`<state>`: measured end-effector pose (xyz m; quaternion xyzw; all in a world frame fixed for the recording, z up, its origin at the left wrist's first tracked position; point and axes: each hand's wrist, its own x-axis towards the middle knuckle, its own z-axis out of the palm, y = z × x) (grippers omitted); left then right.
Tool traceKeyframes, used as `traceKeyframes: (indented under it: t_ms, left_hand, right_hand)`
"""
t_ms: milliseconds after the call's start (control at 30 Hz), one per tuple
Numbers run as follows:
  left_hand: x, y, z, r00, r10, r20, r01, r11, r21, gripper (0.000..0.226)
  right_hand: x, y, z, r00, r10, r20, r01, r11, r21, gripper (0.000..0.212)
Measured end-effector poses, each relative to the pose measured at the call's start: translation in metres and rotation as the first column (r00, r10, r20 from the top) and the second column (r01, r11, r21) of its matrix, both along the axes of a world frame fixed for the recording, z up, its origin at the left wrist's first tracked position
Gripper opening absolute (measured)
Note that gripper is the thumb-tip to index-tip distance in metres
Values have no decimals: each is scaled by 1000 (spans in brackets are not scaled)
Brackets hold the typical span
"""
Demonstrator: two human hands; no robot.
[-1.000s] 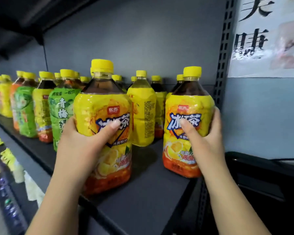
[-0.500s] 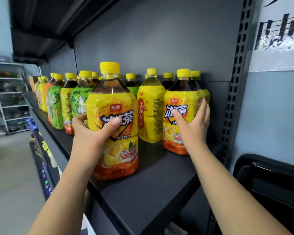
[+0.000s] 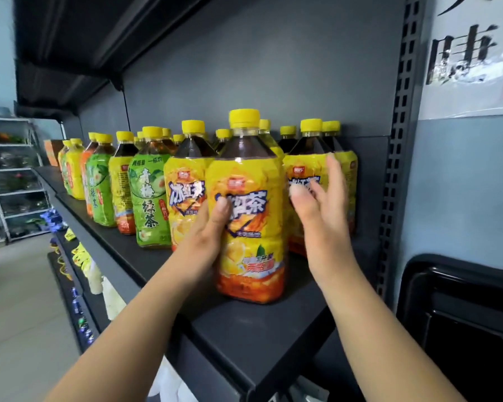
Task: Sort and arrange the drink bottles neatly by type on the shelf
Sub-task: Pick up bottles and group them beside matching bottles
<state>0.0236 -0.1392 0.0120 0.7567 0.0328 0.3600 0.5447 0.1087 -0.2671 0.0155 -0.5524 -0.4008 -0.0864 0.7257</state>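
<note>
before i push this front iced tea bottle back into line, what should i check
1. Left hand grips the front iced black tea bottle: ok.
2. That bottle upright, base on the shelf: ok.
3. Right hand open and free: ok; whether it touches the right iced black tea bottle: cannot tell, blurred.
4. Front label facing outward: ok.
5. Types grouped: not ok, the green plum tea bottle stands between yellow-labelled ones.

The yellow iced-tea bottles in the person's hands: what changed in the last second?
The right hand pushed its yellow-labelled, yellow-capped bottle back and let go. The left hand slid its matching bottle rightward, still gripping it. The green-labelled bottles stayed put.
</note>
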Motion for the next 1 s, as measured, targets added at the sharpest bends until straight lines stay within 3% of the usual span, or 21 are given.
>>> traceKeyframes:
  t_ms: [67, 133, 233, 300, 367, 467, 500, 567, 667, 900, 1000]
  left_hand:
    - [9, -5, 0, 999, 2, -38, 1, 998, 66, 68]
    - [18, -11, 1, 995, -3, -96, 13, 995, 100, 51]
    - [30, -22, 6, 990, -21, -140, 46, 984, 174, 50]
    - [32, -24, 5, 998, -4, -64, 19, 971, 238, 52]
    - [26, -20, 4, 975, 160, 152, -201, 928, 314, 68]
    - [11, -1, 7, 757, 448, 476, -605, 757, 248, 61]
    - [7, 6, 6, 697, 531, 482, -685, 692, 229, 62]
    - [5, 17, 2, 667, 674, 317, -743, 632, 219, 82]
    - [12, 31, -4, 709, 700, 81, -699, 684, 206, 109]
    - [13, 60, -10, 848, 530, 25, -524, 827, 203, 125]
    - [5, 67, -8, 891, 453, 27, -446, 865, 229, 141]
  right_hand:
    - [-9, 4, -1, 999, -12, 53, 17, 996, -91, 100]
    - [-7, 7, -2, 985, -142, 94, 152, 982, -113, 99]
    - [6, 5, -3, 957, -263, 124, 273, 959, -71, 82]
    - [12, 3, -4, 938, -316, 143, 330, 940, -85, 83]
    - [17, 3, -4, 925, -348, 149, 363, 927, -89, 84]
    - [19, 4, -3, 917, -371, 148, 386, 919, -86, 80]
    - [19, 5, -3, 913, -378, 154, 393, 916, -83, 80]
    - [19, 5, -5, 913, -376, 157, 390, 917, -76, 81]
    - [18, 6, -4, 919, -365, 151, 378, 923, -73, 80]
    - [21, 13, -9, 904, -400, 150, 411, 911, -46, 81]
    - [12, 23, -9, 839, -508, 195, 523, 851, -37, 84]
